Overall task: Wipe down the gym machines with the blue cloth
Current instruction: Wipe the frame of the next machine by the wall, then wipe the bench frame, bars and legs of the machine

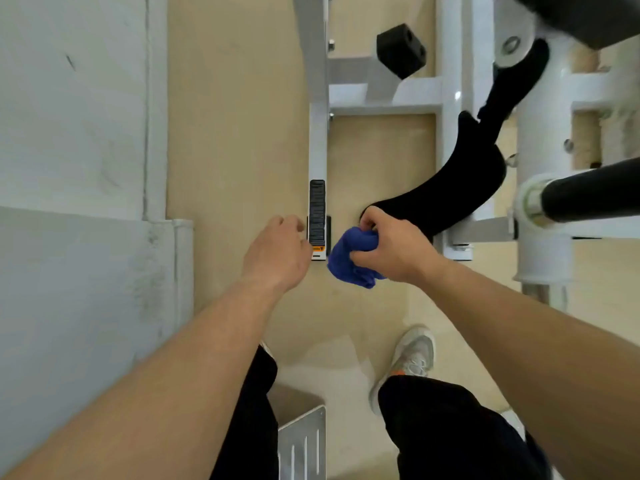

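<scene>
Down below, the right hand [391, 247] grasps the blue cloth [353, 261], fingers curled round its bunched top while the rest hangs out under the palm. The cloth sits between the white bar [318, 143] and the lower tip of the curved black pad [450, 192], just beside both; whether it touches either I cannot tell. The right hand's knuckles lie at the pad's tip.

The left hand [277, 251] is loose, fingers lightly curled with nothing in them, its fingertips just beside the black label strip [317, 209] on the bar. Contact with the strip cannot be made out.

The bar joins a white frame [384, 105] running across and up the view, with a black block [401, 50] above it. A black roller [588, 192] sticks in from the right on a white post [543, 133]. A pale wall [69, 133] stands at the left, a beige floor [242, 133] under everything. Near the bottom show black trousers [450, 427], a light shoe [414, 355] and a slotted metal plate [304, 445]
</scene>
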Available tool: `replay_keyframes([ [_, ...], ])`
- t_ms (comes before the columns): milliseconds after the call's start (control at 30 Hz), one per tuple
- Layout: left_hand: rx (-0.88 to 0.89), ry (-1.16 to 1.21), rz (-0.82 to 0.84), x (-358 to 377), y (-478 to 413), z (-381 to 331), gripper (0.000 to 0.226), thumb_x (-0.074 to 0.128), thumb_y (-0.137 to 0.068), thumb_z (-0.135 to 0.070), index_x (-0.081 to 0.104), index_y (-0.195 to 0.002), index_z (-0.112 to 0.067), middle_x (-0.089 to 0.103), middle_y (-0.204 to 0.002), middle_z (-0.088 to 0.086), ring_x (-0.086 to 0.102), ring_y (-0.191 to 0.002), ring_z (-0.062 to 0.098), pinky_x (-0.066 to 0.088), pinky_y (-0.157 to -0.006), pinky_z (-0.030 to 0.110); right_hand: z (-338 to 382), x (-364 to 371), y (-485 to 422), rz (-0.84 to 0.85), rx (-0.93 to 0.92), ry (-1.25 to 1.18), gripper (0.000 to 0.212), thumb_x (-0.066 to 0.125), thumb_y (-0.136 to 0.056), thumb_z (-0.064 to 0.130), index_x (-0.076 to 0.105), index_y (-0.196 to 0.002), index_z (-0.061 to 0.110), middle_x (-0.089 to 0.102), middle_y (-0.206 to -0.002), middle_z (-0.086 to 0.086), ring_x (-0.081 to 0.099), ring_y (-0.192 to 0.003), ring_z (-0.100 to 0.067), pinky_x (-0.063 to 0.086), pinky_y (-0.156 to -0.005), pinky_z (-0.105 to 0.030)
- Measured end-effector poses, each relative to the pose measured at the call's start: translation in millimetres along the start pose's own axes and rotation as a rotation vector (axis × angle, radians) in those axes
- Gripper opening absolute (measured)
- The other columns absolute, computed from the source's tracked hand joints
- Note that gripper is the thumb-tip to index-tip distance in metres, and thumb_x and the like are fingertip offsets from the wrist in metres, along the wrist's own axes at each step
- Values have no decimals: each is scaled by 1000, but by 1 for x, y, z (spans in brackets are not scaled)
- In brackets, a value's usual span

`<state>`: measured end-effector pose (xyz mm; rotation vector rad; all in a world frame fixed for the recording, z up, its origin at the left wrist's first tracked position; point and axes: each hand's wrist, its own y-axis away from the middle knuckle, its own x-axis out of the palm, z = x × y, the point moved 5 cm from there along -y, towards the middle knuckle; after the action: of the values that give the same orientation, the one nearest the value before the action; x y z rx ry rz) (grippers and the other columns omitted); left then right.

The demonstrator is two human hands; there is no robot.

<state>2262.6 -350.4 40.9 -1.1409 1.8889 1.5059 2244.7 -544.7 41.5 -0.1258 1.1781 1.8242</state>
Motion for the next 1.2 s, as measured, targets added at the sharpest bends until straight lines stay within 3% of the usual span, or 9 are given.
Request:
replay_keyframes([
  [100,2,-32,34,-31,34,-16,36,49,-95,-31,54,-129,-22,51,-131,2,55,-115,24,46,-93,36,21,-30,43,6,11,-108,44,69,-80,26,49,-119,30,64,-96,4,62,-83,-17,50,-68,-29],
  [300,45,-23,57,-108,88,-73,35,48,-95,-29,56,-128,-19,52,-131,4,54,-117,24,44,-95,34,57,-97,129,-63,45,-153,38,70,-80,26,57,-116,26,63,-104,-1,62,-93,-22,54,-82,-37],
  [467,126,-36,20,-177,125,-131,31,49,-94,-28,60,-122,-20,57,-127,3,53,-117,23,44,-95,35,88,-146,191,-94,50,-171,31,66,-82,24,56,-110,26,59,-89,4,58,-80,-17,45,-66,-28],
  [667,189,-78,-6,-246,185,-181,31,48,-94,-29,60,-122,-20,57,-127,2,55,-114,23,44,-91,35,119,-189,268,-99,69,-145,39,67,-81,30,54,-117,25,62,-106,-4,59,-93,-23,50,-77,-34],
  [833,211,-127,26,-292,240,-216,33,47,-94,-28,59,-123,-19,55,-129,5,54,-116,26,45,-96,37,132,-245,345,-143,84,-88,41,67,-84,30,55,-123,22,63,-110,-6,59,-98,-26,49,-80,-34],
  [1000,251,-78,-44,-335,271,-277,30,47,-95,-23,61,-120,-16,58,-126,7,55,-113,27,46,-92,37,122,-307,406,-195,138,-43,42,68,-84,30,55,-123,21,62,-105,-5,57,-87,-24,44,-69,-32],
  [1200,444,-93,-40,-338,283,-335,30,46,-96,-25,61,-122,-19,56,-126,4,57,-114,26,48,-94,40,102,-362,453,-339,254,-48,33,62,-89,24,57,-121,20,64,-104,-6,60,-87,-25,45,-67,-32],
])
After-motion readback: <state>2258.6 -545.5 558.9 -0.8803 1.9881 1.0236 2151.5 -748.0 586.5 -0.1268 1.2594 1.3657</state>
